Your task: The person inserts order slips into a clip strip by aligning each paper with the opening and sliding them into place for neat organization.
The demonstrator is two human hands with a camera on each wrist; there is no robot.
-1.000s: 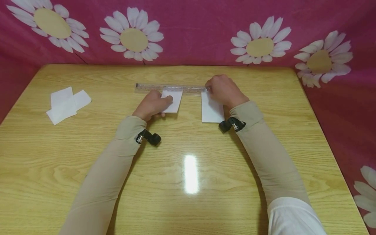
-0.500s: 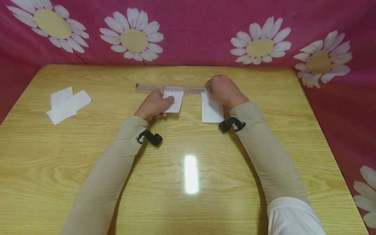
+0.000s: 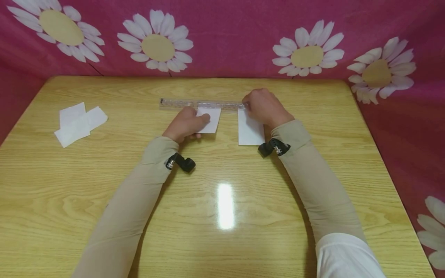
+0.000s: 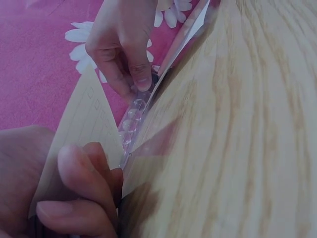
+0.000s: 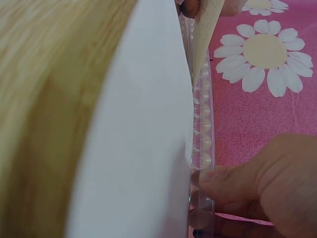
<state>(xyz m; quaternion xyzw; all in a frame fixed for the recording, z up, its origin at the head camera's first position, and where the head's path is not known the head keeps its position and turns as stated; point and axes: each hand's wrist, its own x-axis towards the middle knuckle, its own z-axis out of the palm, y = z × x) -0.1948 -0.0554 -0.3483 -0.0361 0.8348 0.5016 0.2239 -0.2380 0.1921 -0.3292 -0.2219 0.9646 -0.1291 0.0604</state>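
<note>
My left hand (image 3: pixel 187 124) pinches a small white card (image 3: pixel 210 121), thumb on top and fingers beneath. That card is tilted, its far edge right at a clear plastic strip (image 3: pixel 179 102) on the table. Lines and small marks show on the card's underside (image 4: pixel 84 114) in the left wrist view. The strip has a row of round shapes along it. My right hand (image 3: pixel 265 106) pinches the strip's right end between thumb and fingers. Another white card (image 3: pixel 251 129) extends from the strip toward me, beside the right hand, which hides part of it.
Several white paper pieces (image 3: pixel 74 123) lie overlapping at the left of the wooden table (image 3: pixel 222 166). A pink cloth (image 3: pixel 226 38) with large daisies hangs behind the table's far edge and along its right side.
My left hand has slid a little to the right along the strip with its card, narrowing the gap to the other card. The right hand and the strip have stayed in place.
</note>
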